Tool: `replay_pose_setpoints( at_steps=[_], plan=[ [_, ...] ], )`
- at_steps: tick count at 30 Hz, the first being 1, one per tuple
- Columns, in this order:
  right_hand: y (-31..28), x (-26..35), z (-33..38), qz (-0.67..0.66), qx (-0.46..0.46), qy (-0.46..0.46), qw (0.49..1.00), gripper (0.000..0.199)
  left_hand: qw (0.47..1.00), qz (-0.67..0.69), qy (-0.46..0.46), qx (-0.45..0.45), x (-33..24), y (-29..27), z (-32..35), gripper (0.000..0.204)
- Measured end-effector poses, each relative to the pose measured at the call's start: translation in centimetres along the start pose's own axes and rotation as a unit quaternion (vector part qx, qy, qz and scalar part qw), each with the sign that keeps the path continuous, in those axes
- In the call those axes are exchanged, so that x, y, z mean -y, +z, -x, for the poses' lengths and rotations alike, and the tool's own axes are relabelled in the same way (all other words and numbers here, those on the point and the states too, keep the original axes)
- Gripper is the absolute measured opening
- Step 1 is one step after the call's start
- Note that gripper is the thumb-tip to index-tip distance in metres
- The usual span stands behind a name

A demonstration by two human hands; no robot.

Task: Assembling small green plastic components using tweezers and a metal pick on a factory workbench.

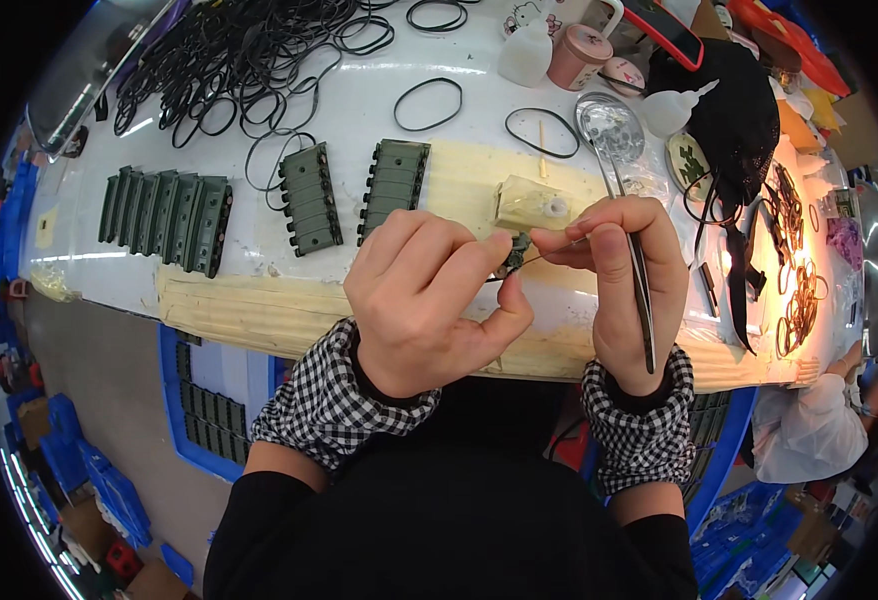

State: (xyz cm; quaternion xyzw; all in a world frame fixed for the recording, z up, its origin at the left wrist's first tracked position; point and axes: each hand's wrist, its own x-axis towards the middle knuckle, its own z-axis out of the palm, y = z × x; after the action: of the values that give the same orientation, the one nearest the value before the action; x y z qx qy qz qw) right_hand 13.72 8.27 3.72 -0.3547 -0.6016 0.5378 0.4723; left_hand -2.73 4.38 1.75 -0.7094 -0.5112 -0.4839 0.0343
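Note:
My left hand (pixel 424 300) is closed, with thumb and forefinger at a small dark green part (pixel 518 252) that its fingers partly cover. A thin black strand, perhaps a rubber band, runs from that part to my right hand (pixel 639 275). The right fingertips pinch this strand, while a pair of metal tweezers (pixel 643 300) rests between the fingers, tips pointing away. Just beyond the hands sits a yellowish taped block (pixel 534 204) with a pale round knob. Two ribbed green track-like pieces (pixel 311 200) (pixel 396 185) lie left of it.
More ribbed green pieces (pixel 166 220) stand in a row at left. Black rubber bands (pixel 249 60) are heaped at the back. A round clear dish (pixel 609 125), white squeeze bottles (pixel 527 55) and a black bag (pixel 734 120) crowd the right. A blue tray (pixel 171 400) sits below the table edge.

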Motion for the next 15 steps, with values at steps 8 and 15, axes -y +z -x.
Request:
replay_pose_setpoints(
  at_steps=[8,15],
  plan=[
    [-0.04,0.10,0.04,-0.015,-0.012,0.002,1.000,0.013,1.000,0.005,0.006,-0.003,-0.20,-0.06,-0.06,0.027],
    [-0.18,-0.04,0.01,0.001,-0.025,-0.007,1.000,0.013,1.000,0.003,0.011,0.001,-0.27,0.01,-0.05,0.027]
  ],
)
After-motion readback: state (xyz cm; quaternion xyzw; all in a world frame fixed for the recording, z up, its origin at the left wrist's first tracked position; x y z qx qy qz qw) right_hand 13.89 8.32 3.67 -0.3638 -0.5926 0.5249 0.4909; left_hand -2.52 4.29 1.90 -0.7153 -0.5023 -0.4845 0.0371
